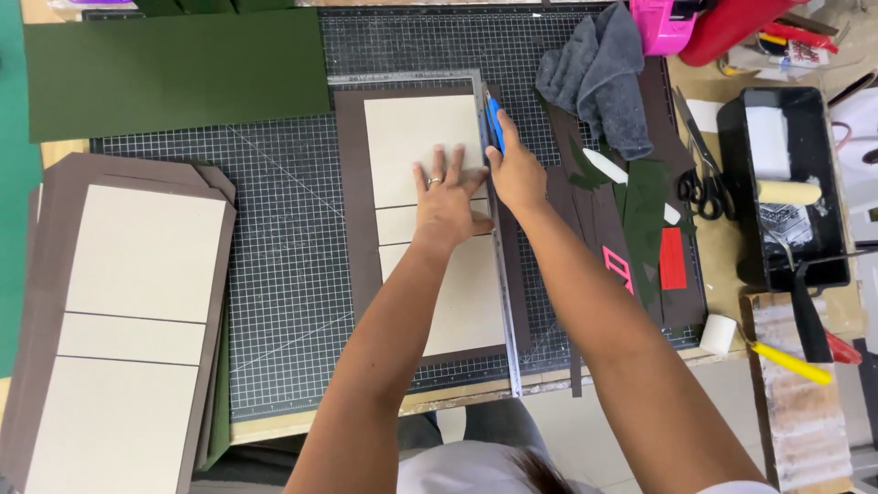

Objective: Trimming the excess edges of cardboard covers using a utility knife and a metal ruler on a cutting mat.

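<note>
The brown sheet [352, 183] with pale boards glued on lies on the cutting mat [283, 256]. The left hand [448, 203] presses flat, fingers spread, beside the metal ruler [498, 274]; the right hand [517, 174] grips a blue knife [495, 123] at the ruler's edge. Firm downward pressure and a blade kept tight against the ruler should give a straight cut.

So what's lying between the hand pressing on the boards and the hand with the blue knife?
In the head view, a long metal ruler runs between the left hand and the right hand, which holds the blue knife against its edge.
</note>
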